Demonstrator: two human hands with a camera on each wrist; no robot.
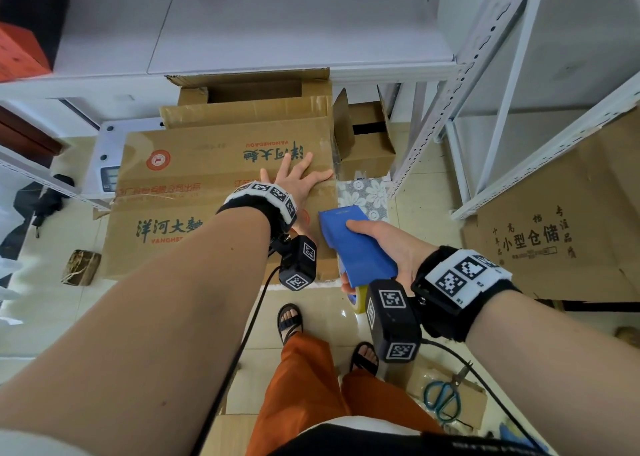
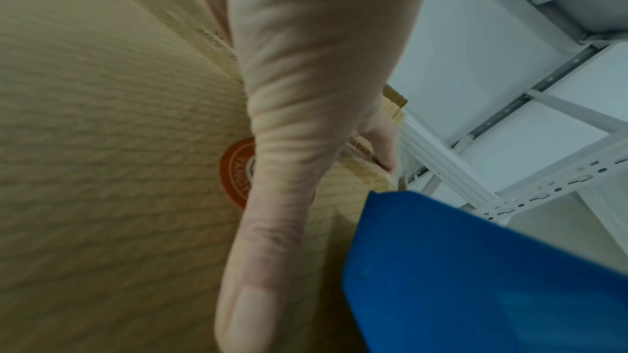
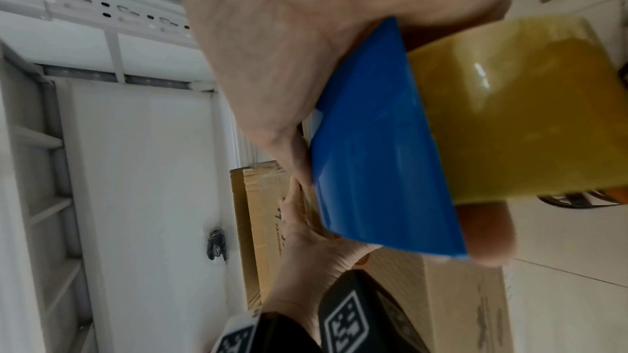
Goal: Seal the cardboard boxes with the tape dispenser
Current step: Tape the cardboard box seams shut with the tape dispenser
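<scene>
A large brown cardboard box (image 1: 194,192) with green and red print stands on the floor, its top flaps down. My left hand (image 1: 299,178) lies flat on the top by the right edge, fingers spread, pressing the flaps (image 2: 102,144). My right hand (image 1: 384,244) grips a blue tape dispenser (image 1: 353,244) at the box's near right corner. Its yellowish tape roll (image 3: 516,112) sits behind the blue cover (image 3: 377,149). The dispenser (image 2: 475,278) hovers just beside my left thumb (image 2: 271,224).
More open cardboard boxes (image 1: 367,137) stand behind and to the right. White metal shelving (image 1: 485,85) rises on the right, with a flattened carton (image 1: 540,241) under it. Scissors (image 1: 446,393) lie on cardboard near my sandalled feet (image 1: 291,320). A white scale (image 1: 107,157) sits left of the box.
</scene>
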